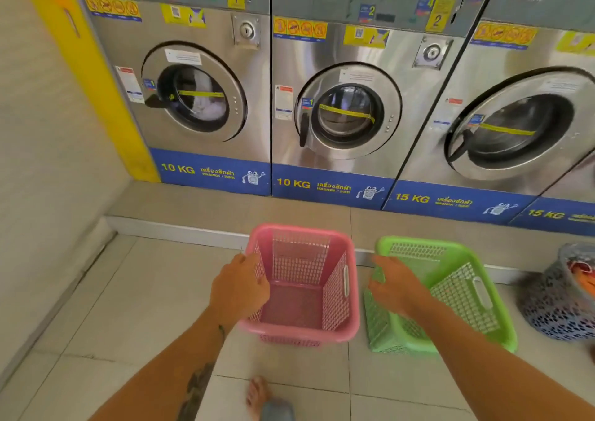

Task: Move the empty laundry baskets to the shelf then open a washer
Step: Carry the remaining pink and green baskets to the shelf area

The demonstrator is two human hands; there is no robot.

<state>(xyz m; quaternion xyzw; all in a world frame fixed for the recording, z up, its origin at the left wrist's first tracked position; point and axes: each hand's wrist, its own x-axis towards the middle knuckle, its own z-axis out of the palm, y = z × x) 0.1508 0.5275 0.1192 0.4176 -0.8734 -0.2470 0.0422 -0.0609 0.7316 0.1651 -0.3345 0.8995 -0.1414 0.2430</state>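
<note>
My left hand (240,287) grips the pink plastic mesh basket (338,330); beside it, my open right hand (397,284) should clasp the green plastic basket's (476,295) rim firmly.

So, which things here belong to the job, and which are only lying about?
For the job: pink basket, green basket, washers, e.g. washer 2, left hand, right hand.

Lying about: dark round basket with clothes inside, warning stickers.
</note>
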